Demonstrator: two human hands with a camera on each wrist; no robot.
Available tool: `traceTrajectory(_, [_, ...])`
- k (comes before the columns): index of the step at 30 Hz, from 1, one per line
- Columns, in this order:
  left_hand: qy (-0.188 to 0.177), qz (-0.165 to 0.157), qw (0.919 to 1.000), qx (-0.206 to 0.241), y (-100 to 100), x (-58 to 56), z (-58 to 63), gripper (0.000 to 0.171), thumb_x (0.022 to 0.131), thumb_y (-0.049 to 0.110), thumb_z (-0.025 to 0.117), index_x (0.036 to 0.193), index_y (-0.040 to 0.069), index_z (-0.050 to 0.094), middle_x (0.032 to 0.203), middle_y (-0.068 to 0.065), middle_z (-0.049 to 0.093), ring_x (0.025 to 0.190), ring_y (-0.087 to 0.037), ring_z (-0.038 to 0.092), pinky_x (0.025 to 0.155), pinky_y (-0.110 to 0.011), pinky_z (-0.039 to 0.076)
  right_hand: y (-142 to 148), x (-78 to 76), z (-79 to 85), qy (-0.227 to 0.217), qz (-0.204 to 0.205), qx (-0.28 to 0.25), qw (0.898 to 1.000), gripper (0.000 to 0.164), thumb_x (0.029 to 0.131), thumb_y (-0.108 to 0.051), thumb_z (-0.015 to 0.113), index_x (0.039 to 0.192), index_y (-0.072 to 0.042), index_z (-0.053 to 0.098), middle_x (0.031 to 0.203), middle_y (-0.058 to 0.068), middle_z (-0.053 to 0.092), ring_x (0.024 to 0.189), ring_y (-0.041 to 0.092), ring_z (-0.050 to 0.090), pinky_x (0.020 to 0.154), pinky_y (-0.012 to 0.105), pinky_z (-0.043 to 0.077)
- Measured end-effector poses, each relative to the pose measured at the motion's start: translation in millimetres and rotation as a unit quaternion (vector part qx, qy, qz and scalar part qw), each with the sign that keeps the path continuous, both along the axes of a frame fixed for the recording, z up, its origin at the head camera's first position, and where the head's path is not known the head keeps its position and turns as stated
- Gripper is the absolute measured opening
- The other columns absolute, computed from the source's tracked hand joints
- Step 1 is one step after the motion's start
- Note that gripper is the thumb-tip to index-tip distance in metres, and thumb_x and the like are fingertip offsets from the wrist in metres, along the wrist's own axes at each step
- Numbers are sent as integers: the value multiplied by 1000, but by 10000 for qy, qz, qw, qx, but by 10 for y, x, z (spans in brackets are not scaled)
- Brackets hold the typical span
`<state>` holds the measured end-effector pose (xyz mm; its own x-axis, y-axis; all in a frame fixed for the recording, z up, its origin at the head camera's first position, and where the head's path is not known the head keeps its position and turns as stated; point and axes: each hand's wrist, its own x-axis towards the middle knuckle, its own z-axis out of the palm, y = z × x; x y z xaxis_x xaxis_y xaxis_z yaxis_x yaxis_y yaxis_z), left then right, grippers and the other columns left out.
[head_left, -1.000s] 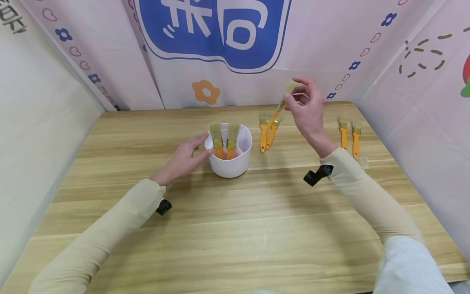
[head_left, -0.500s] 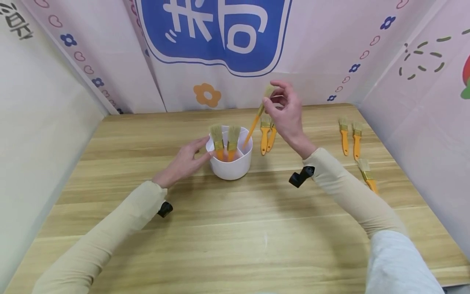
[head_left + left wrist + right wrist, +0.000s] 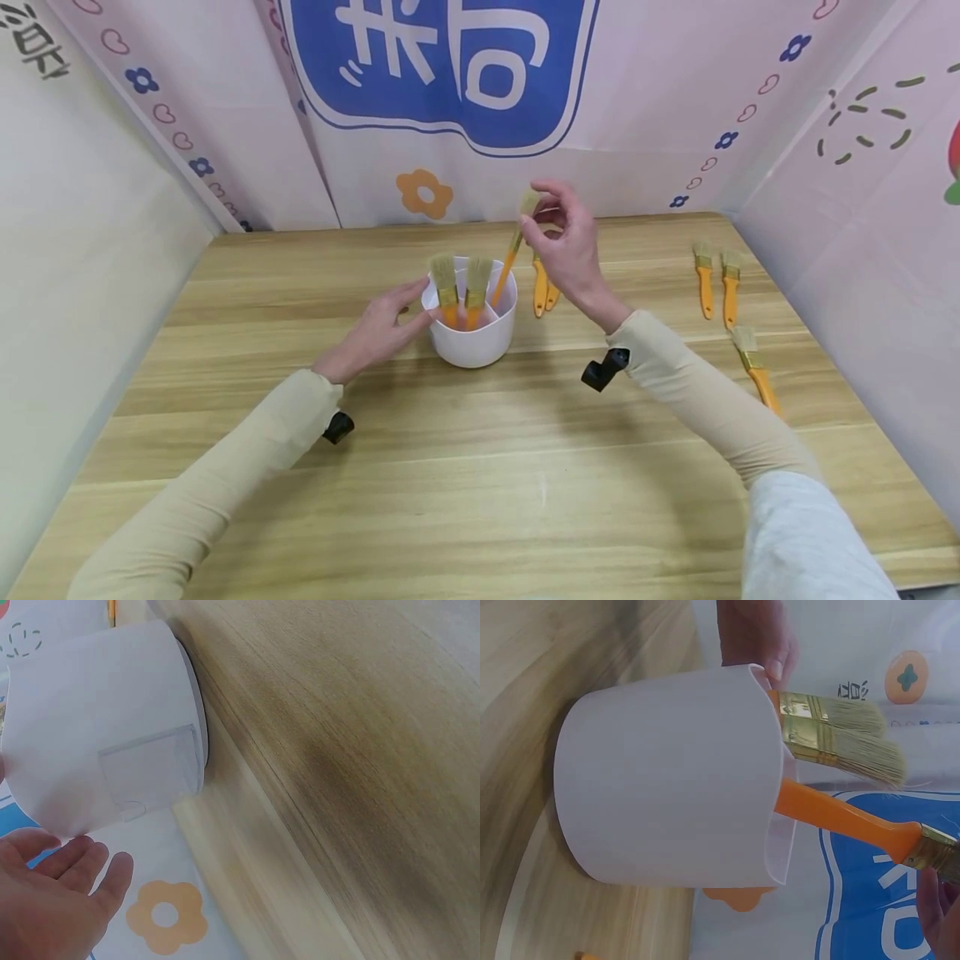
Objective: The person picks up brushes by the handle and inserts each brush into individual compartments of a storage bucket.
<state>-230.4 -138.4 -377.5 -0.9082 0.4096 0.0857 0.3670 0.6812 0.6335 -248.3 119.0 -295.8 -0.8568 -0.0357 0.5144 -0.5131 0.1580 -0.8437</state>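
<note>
A white divided cup (image 3: 471, 346) stands on the table, two paintbrushes (image 3: 446, 283) upright in it with their bristles up. My left hand (image 3: 378, 329) holds the cup at its left side, thumb and fingers at the rim; curled fingers (image 3: 82, 862) show against its wall in the left wrist view. Above the cup's right side, my right hand (image 3: 568, 242) pinches a third paintbrush (image 3: 506, 268) near its metal band and bristles. That brush slants down, its orange handle (image 3: 840, 817) going in over the rim, its lower end hidden inside the cup.
Two paintbrushes (image 3: 540, 287) lie right of the cup, partly hidden by my right hand. Several more lie at the table's right side, one paintbrush (image 3: 759, 375) close to my right forearm. A printed cloth backdrop (image 3: 637, 183) rises behind the table (image 3: 450, 500).
My right hand has moved left and down with its paintbrush, from above the lying brushes to the cup, and the handle end has entered it. My left hand stays at the cup.
</note>
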Motion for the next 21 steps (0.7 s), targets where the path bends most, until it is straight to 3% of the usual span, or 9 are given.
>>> traceTrajectory(7, [4, -8, 10000, 53, 3, 0, 4, 68, 94, 44, 48, 146, 5, 29, 152, -13, 30, 138, -32, 35, 105, -48, 42, -30, -144, -231, 72, 14, 356, 9993, 41, 84, -2, 62, 124, 1, 51, 94, 9, 56, 85, 14, 58, 64, 13, 51])
traceTrajectory(14, [-11, 6, 10000, 79, 2, -3, 2, 67, 94, 44, 48, 146, 5, 29, 152, -12, 30, 137, -32, 35, 105, -48, 42, -79, -135, -320, 728, 92, 771, 9943, 38, 83, -2, 64, 119, 3, 54, 91, 19, 60, 82, 23, 62, 61, 14, 52])
traceTrajectory(21, [-34, 17, 10000, 69, -1, 0, -13, 68, 94, 46, 48, 146, 7, 29, 153, -11, 30, 138, -32, 35, 105, -48, 42, -107, -135, -393, 973, 199, 1030, 9897, 36, 81, -1, 65, 116, 5, 55, 89, 20, 61, 79, 27, 64, 58, 15, 52])
